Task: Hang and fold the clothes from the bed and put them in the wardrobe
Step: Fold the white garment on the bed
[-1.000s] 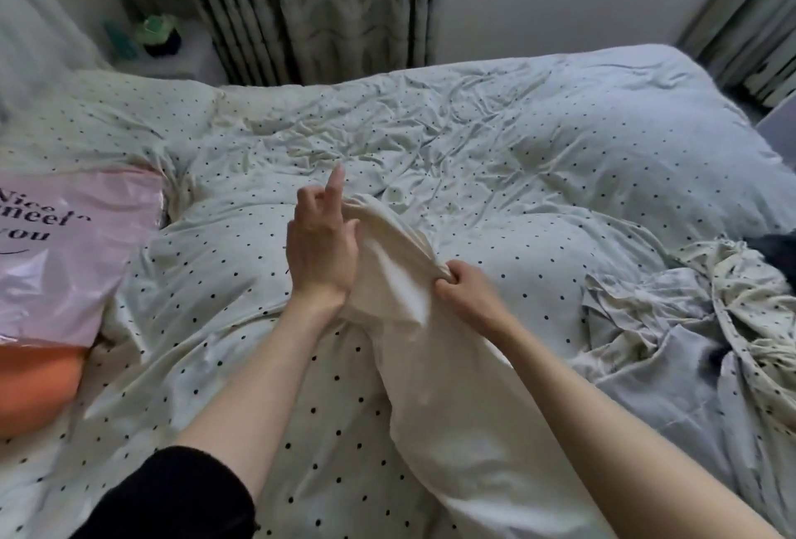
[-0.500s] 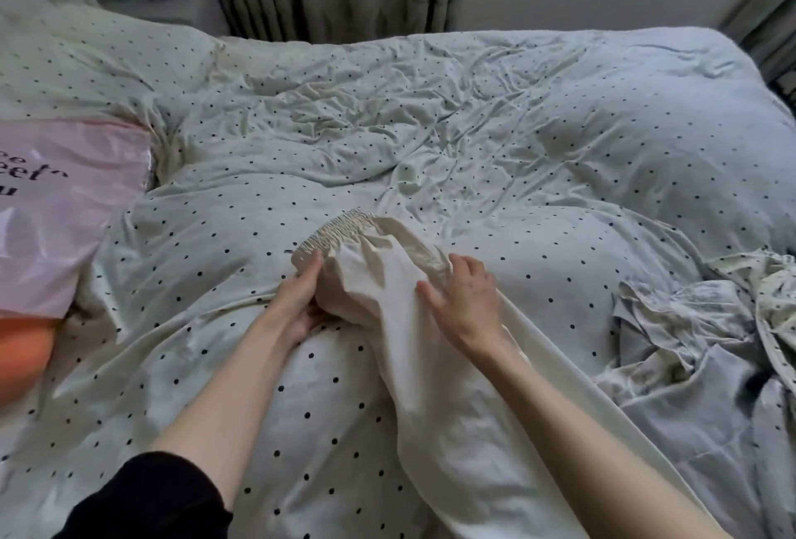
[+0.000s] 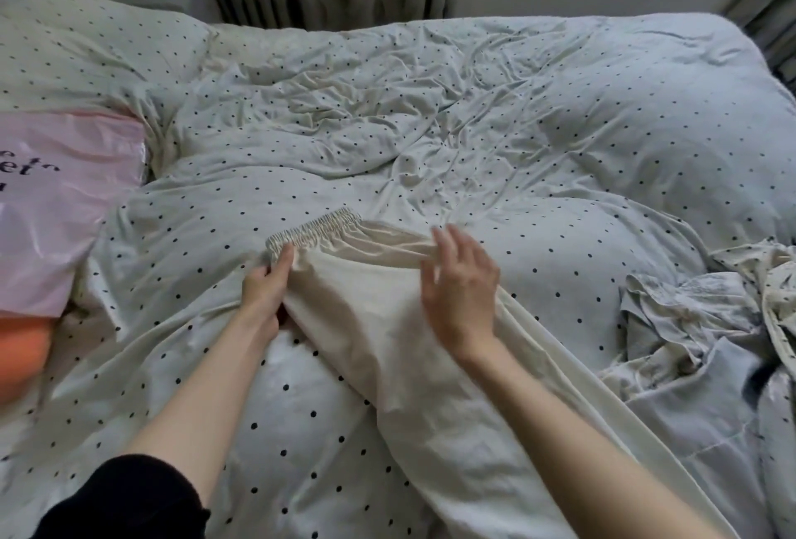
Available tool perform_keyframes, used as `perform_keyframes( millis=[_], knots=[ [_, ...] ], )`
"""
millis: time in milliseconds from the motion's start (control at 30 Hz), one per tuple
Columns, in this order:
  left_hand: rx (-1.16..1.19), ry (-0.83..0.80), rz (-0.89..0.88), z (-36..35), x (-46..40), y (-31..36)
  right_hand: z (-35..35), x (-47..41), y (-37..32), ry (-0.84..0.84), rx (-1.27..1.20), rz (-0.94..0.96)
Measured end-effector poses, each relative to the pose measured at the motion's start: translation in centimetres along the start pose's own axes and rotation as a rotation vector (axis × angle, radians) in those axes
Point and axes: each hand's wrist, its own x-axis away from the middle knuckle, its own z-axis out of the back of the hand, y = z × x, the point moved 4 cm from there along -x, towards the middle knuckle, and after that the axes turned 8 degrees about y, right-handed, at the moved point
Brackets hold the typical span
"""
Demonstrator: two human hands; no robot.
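You are laying the trousers (image 3: 366,301) flat on the bed (image 3: 560,142), left hand (image 3: 265,293) pinching under the waistband (image 3: 314,228), right hand (image 3: 461,288) open above; keep smoothing outward.

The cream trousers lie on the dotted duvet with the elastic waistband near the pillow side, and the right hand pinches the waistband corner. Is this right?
Not quite. In the head view the left hand pinches the cream trousers at the waistband corner; the right hand is open above the cloth. The rest stands.
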Motion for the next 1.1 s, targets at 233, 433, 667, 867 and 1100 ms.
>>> perform_keyframes(
  millis=[233, 433, 667, 867, 1100],
  knots=[
    [0.099, -0.15, 0.127, -0.2, -1.0, 1.0, -6.2, 5.8, -2.7, -0.449, 0.211, 0.288],
    [0.088, -0.158, -0.187, -0.6, 1.5, 3.6, -6.3, 4.7, -1.9, -0.486, 0.187, 0.296],
    [-0.01, -0.295, -0.599, -1.8, 9.6, 6.6, 2.8, 7.1, 5.8, -0.158, -0.815, -0.643],
    [-0.371, -0.719, -1.01, -3.5, 19.9, 3.8, 6.8, 9.6, 11.4, -0.179, -1.524, -1.273],
    [-0.948, -0.926, -1.507, -3.6, 24.5, -4.0, 8.0, 12.6, 11.4, -0.219, -1.379, -1.143]
  ],
)
